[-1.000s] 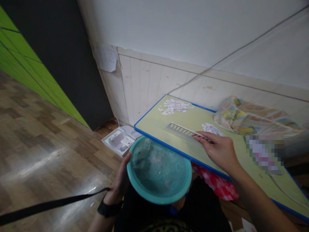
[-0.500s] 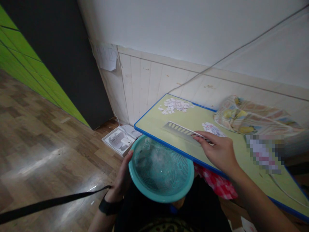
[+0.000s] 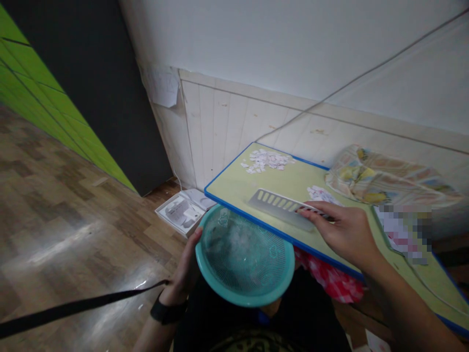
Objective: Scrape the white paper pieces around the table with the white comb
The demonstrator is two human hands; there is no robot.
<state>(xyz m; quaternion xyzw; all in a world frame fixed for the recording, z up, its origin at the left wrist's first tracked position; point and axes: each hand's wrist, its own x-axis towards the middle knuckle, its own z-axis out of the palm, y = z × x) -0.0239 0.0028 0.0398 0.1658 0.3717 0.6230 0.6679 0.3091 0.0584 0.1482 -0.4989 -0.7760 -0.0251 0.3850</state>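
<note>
My left hand (image 3: pixel 188 261) grips the left rim of a turquoise mesh colander (image 3: pixel 245 296), its thumb over the edge. The colander sits above my lap with its far rim at the table's edge, and something whitish lies in its bottom. In my right hand (image 3: pixel 346 232) is a long white brush (image 3: pixel 280 208) with a row of slots along its back and a pale, greyish lower side. It is low over the table (image 3: pixel 227 183); whether it touches the top I cannot tell. Small white paper scraps (image 3: pixel 269 160) lie in a pile at the far left corner.
More paper scraps (image 3: pixel 320 194) lie behind my right hand. A patterned cloth (image 3: pixel 388 176) lies along the wall, near a blurred-out item (image 3: pixel 401 234) with a cord. Red checked fabric (image 3: pixel 330 278) hangs below the table edge. An open white box (image 3: pixel 181 215) stands on the floor.
My right hand and the brush have moved slightly right and toward me, and more of the brush's lower side shows. My left hand and the colander stay in place.
</note>
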